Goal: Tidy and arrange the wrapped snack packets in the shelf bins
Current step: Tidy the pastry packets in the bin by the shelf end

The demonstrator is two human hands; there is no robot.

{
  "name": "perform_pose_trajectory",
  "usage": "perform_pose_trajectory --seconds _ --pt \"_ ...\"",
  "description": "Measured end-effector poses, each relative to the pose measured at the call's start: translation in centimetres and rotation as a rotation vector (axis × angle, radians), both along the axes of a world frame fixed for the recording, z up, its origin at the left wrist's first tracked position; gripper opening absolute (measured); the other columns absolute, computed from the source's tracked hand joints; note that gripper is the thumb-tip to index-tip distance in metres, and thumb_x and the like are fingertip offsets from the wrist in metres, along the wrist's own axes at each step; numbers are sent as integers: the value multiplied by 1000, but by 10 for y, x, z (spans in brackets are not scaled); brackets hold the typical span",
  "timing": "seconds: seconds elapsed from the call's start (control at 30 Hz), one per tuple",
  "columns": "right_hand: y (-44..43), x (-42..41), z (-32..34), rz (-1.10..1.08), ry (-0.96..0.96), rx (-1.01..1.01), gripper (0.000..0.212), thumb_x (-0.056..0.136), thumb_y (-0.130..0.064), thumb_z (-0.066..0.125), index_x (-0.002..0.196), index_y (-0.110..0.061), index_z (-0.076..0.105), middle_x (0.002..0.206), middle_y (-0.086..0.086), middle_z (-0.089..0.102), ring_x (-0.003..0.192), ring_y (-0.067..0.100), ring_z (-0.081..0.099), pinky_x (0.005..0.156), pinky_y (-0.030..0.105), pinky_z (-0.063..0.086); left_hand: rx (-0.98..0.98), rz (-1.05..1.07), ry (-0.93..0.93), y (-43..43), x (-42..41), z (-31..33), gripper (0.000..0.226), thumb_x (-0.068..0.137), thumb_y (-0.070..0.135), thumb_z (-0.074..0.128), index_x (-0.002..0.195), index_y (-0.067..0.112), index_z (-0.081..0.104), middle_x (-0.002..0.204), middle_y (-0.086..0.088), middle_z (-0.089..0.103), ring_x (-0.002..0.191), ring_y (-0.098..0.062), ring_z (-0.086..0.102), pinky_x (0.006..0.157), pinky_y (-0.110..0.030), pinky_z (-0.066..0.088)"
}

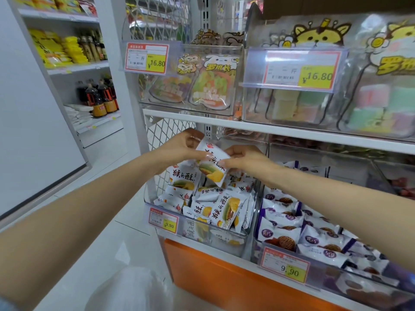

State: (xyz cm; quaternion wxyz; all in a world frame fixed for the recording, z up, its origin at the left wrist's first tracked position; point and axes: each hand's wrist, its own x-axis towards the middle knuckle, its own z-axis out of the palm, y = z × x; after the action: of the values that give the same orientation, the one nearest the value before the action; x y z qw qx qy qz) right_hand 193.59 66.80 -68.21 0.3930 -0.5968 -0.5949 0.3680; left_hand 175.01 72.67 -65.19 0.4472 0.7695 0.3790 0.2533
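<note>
A white snack packet [212, 167] is held between both hands in the air, just above the heap in the clear bin [224, 237] at the left end of the lower shelf. The left hand [179, 147] pinches the packet's upper left edge between its thumb and curled fingers [197, 153]. The right hand [244, 158] pinches the right edge the same way, and its thumb tip lies on the packet's face, close to the left thumb. The packet hangs tilted, with its top corner up by the left hand and its lower end pointing down at the heap without touching it. It is a small sealed pillow pack with crimped ends, white, with bold black characters, a small red mark near the top and a printed picture of yellow and green cakes on its lower half. The loose packets [226, 209] in the bin carry the same print and lie jumbled at many angles, some face up and some on edge. A red and yellow price tag [163, 221] reading 9.90 is fixed to the front of this bin. Just beside it on the right, a second bin [325, 269] holds white packets with purple trim [280, 234].
</note>
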Motion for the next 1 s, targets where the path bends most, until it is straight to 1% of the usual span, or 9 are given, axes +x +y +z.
perform_pose_trajectory --seconds 0.1,0.23,0.37,0.5,0.57,0.67,0.8,0.9,1.0 --pt "2 -8 0 7 -52 45 14 77 -18 76 81 -22 63 83 -5 64 76 7 57 67 10 42 248 -84 288 2 1 7 42 71 13 80 105 19 55 96 -2 64 85 -17 61 73 -26 51" --pt "3 -15 -9 76 -56 24 29 76 -12 76 100 -17 60 77 0 64 73 13 58 75 25 46 392 -121 596 13 -3 11 31 70 15 80 82 26 54 81 3 60 72 -17 55 59 -27 40" --pt "2 2 -11 140 -396 -22 29 81 -21 73 107 -21 60 100 3 67 93 18 62 87 30 49 531 -93 891 25 -13 5 32 75 24 77 95 22 51 93 2 57 83 -18 48 64 -27 31" --pt "-1 16 -15 153 -551 -31 27 85 -20 69 111 -15 62 100 1 63 93 14 59 84 25 46 581 -90 1137 33 -15 -14 43 79 26 72 117 21 51 109 -3 59 91 -19 49 69 -26 34" --pt "0 20 -18 147 -571 -30 24 86 -19 67 110 -16 62 97 -1 62 91 13 58 83 25 47 663 -89 1196 35 -15 -21 46 81 30 70 122 22 51 117 -3 57 104 -21 52 74 -28 37" --pt "5 21 -22 181 -669 -52 25 87 -26 66 110 -20 62 100 -3 64 93 15 60 87 32 49 799 -106 1226 36 -15 -26 50 81 39 68 124 23 49 123 -2 50 116 -21 46 91 -32 35" --pt "16 12 -22 233 -718 -116 32 87 -31 65 116 -19 59 104 -2 61 99 18 58 88 32 47 904 -117 1228 34 -16 -31 56 76 54 66 119 22 47 122 -2 48 118 -21 43 95 -34 32" --pt "25 4 -19 258 -654 -172 39 88 -34 64 123 -18 57 112 -1 59 104 17 56 92 30 45 1039 -94 1255 35 -19 -36 58 77 59 61 119 21 48 122 -2 49 117 -21 42 95 -34 30" --pt "35 -2 -23 305 -606 -276 50 87 -37 65 130 -17 52 117 -5 53 108 15 52 97 28 42 1059 -70 1230 37 -23 -39 62 78 61 59 120 19 45 120 0 52 113 -21 46 94 -34 31"
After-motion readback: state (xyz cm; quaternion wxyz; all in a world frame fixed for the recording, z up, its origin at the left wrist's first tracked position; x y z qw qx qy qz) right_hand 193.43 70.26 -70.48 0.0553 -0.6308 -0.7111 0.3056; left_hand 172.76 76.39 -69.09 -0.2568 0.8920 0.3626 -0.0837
